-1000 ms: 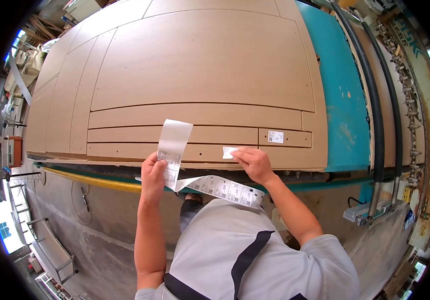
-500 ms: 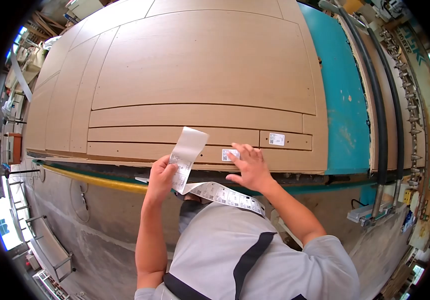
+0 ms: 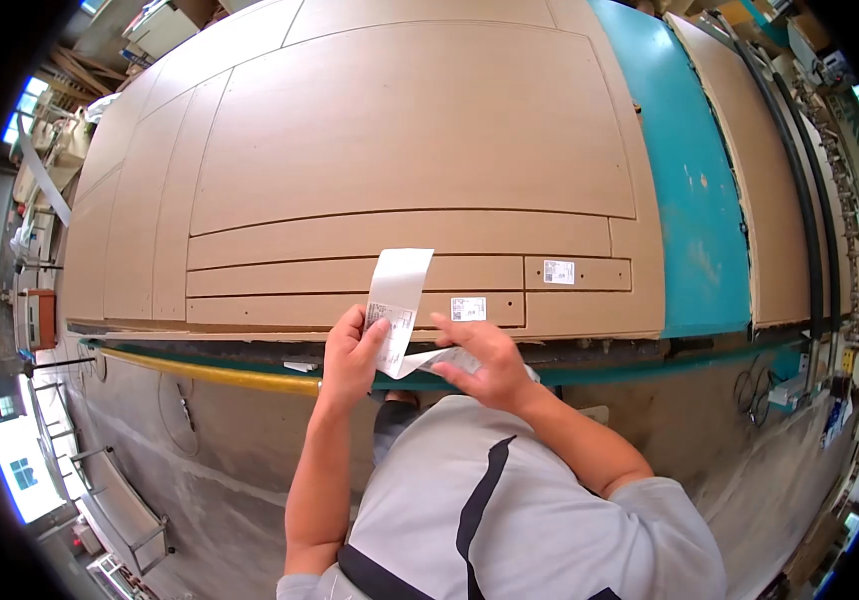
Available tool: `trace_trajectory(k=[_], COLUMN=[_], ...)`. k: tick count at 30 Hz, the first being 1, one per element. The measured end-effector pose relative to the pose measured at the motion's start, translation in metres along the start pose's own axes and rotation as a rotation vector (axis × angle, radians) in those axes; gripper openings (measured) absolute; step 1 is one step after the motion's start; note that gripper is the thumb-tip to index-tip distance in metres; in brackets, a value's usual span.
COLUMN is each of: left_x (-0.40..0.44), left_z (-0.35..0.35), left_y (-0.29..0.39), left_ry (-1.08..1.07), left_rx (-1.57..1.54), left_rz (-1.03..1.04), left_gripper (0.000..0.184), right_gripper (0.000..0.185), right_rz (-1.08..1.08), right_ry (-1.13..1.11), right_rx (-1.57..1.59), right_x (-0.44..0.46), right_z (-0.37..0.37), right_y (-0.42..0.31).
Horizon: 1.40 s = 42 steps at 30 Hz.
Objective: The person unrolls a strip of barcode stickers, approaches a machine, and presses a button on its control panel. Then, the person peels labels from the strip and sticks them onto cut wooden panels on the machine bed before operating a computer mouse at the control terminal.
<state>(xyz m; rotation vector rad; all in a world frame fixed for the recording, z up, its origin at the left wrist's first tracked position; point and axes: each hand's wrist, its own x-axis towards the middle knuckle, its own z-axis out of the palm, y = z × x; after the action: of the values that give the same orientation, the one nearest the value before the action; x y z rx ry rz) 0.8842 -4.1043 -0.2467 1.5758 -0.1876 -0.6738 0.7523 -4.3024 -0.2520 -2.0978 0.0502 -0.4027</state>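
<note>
My left hand [image 3: 352,355] is closed on a strip of printed labels [image 3: 405,280], thumb on its front. The strip's upper end is bare white backing and stands up over the board's near edge; its lower part folds and runs behind my right hand. My right hand [image 3: 490,368] is beside the strip, thumb and index finger apart, with nothing visible between them. Beyond it, one white label [image 3: 469,309] sticks to a narrow piece of the cut wood-coloured board [image 3: 410,120]. A second label [image 3: 559,272] lies on the short piece farther right.
The board is cut into several panels by dark grooves. To its right is a turquoise surface [image 3: 695,190], then another board edge and black hoses [image 3: 785,150]. A yellow tube [image 3: 210,369] runs along the near edge. A metal-framed cart [image 3: 125,505] stands lower left on the concrete floor.
My right hand has drawn back from the label on the narrow piece toward the strip. My left hand and the strip have shifted slightly right in view.
</note>
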Motion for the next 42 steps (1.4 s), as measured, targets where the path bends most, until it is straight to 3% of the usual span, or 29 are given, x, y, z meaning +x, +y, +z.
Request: trace_trajectory(k=[4,7,11,12,14,19,21,23,28,30,34,36,37,39,40,42], left_x=[-0.001,-0.007,-0.017,-0.018,-0.019,-0.020,-0.018,-0.018,-0.014,-0.012,-0.010,-0.009,-0.007,-0.006,-0.005,-0.004], left_z=[0.013,0.012,0.001,0.001,0.005,0.013,0.015,0.012,0.015,0.010,-0.002,-0.010,-0.017,-0.021,-0.022,-0.029], left_y=[0.002,-0.005,-0.006,-0.003,0.006,0.003,0.006,0.008,0.019,0.023,0.017,0.011,-0.002,-0.004,-0.003,-0.003], left_ry=[-0.034,-0.092,-0.279,-0.282,-0.274,-0.185,-0.126,-0.157,-0.279,-0.326,-0.281,-0.249,-0.185,-0.070,-0.070,0.067], left_rx=[0.038,-0.210,-0.321,-0.322,-0.061,0.014,0.177,0.244,0.435,0.550,0.642,0.640,0.400,0.015,0.015,-0.167], left_rz=[-0.058,-0.155,-0.070,-0.071,-0.113,-0.087,0.075,0.048,0.087,-0.020,-0.008,-0.113,-0.151,-0.248,-0.247,-0.272], left_gripper=[0.017,0.021,0.033,0.033,0.029,0.023,0.021,0.020,0.019,0.018,0.014,0.016,0.019,0.025,0.025,0.020], right_gripper=[0.058,0.055,0.045,0.044,0.042,0.039,0.037,0.032,0.021,0.013,0.011,0.011,0.011,0.009,0.009,0.015], right_rz=[-0.118,0.005,0.045,0.145,0.247,0.274,0.289,0.349,0.379,0.581,0.651,0.621,0.623,0.202,0.201,-0.081], right_ry=[-0.037,-0.070,-0.048,-0.069,-0.093,-0.103,-0.113,-0.119,-0.031,-0.231,-0.114,0.158,0.158,0.336,0.337,0.211], right_rx=[0.123,0.041,0.107,0.191,0.274,0.633,0.534,0.410,0.473,0.491,0.603,0.717,0.717,0.201,0.201,-0.323], right_x=[0.009,0.007,0.012,0.013,0.012,0.008,0.008,0.010,0.010,0.012,0.021,0.025,0.026,0.028,0.028,0.027], right_z=[0.011,0.017,0.018,0.018,0.016,0.019,0.015,0.011,0.011,0.005,-0.001,-0.005,-0.003,-0.001,-0.005,-0.012], right_y=[-0.009,-0.007,-0.008,-0.009,-0.010,-0.003,-0.005,-0.003,0.012,0.017,0.043,0.069,0.085,0.113,0.119,0.128])
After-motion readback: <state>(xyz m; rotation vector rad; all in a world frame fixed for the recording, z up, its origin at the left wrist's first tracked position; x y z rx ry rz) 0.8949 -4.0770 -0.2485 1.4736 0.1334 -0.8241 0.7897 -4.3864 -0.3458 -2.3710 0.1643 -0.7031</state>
